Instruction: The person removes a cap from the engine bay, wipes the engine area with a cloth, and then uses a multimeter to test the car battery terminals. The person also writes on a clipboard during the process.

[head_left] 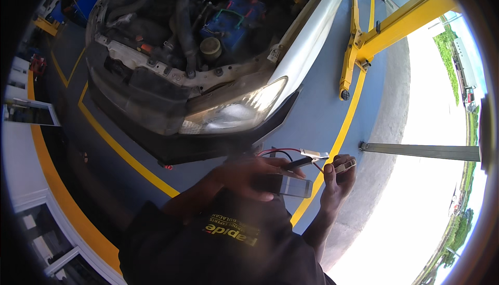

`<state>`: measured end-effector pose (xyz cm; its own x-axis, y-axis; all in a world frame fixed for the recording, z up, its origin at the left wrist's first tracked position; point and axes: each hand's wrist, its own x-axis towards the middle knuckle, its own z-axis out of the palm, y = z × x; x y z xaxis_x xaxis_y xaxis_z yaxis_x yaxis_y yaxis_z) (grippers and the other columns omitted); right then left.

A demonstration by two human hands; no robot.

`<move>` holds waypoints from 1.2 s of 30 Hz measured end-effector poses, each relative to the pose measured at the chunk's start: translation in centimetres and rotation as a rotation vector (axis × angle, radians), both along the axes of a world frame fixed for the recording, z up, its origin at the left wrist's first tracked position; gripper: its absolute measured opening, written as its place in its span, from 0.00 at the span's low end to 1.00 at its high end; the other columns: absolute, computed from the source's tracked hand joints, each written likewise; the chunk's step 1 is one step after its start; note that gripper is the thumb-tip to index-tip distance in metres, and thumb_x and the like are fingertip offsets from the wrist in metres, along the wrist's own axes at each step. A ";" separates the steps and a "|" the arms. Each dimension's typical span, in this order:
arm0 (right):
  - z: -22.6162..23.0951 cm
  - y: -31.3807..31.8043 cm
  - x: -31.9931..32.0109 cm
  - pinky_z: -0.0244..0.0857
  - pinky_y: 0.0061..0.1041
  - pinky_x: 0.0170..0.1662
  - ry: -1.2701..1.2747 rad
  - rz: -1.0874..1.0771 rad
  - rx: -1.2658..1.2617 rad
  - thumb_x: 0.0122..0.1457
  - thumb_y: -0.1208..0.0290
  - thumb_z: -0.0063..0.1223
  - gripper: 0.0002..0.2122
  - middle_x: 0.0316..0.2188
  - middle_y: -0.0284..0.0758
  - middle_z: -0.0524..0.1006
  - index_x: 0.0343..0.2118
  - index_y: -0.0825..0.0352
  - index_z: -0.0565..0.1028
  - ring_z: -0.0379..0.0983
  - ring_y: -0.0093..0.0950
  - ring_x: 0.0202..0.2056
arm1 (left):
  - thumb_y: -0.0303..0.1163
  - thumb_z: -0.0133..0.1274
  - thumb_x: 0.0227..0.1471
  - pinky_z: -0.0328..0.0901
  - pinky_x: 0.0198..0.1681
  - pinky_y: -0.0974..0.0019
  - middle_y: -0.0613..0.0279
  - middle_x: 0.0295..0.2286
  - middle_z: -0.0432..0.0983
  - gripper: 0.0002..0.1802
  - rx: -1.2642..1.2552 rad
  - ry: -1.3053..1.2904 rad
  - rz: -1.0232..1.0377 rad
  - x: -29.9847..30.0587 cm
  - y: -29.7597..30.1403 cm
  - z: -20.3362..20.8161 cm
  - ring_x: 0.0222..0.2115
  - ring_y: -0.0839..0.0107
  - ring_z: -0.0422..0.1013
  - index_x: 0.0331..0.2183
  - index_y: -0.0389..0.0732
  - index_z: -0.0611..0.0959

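My left hand (248, 175) is closed around a dark handheld tester (296, 187) with a pale screen-like face, held in front of my dark shirt. A black-handled clamp (297, 163) lies over its fingers, and a silver-jawed clamp (315, 154) sits just beyond. Red and black leads (280, 150) loop from the left hand towards these clamps. My right hand (337, 182), a little further right, pinches a small pale metal clamp (345, 166) with a reddish lead running to it. Shadow hides part of the left fingers.
Ahead stands a white vehicle with its headlight (236, 110) nearest me and its engine bay exposed. A blue battery-like block (224, 27) sits inside. To the right is a yellow lift post with its arm (352, 51). Yellow lines (332, 156) mark the blue floor.
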<state>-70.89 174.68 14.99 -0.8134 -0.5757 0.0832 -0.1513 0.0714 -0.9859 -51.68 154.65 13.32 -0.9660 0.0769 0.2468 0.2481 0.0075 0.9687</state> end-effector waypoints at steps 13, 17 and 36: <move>-0.7 -19.5 -23.9 0.73 0.33 0.50 0.139 0.342 0.119 0.81 0.49 0.41 0.28 0.35 0.29 0.72 0.69 0.68 0.72 0.69 0.21 0.37 | 0.35 0.74 0.48 0.76 0.53 0.53 0.44 0.67 0.66 0.49 0.479 0.098 0.957 -6.4 -3.9 -3.4 0.52 0.57 0.79 0.67 0.30 0.72; -0.3 -28.4 -30.9 0.69 0.32 0.38 0.402 0.486 0.256 0.81 0.48 0.40 0.27 0.33 0.29 0.69 0.70 0.64 0.72 0.66 0.21 0.35 | 0.33 0.73 0.47 0.77 0.51 0.56 0.43 0.68 0.64 0.51 0.403 0.252 1.152 -10.7 -3.1 -5.2 0.52 0.56 0.80 0.68 0.29 0.70; -1.5 -50.7 -40.5 0.74 0.30 0.38 0.871 0.943 -0.050 0.67 0.64 0.71 0.15 0.42 0.35 0.79 0.51 0.66 0.83 0.79 0.27 0.39 | 0.38 0.74 0.44 0.74 0.55 0.57 0.45 0.54 0.78 0.55 0.567 0.388 1.754 -29.6 -1.4 -5.9 0.49 0.60 0.81 0.68 0.28 0.69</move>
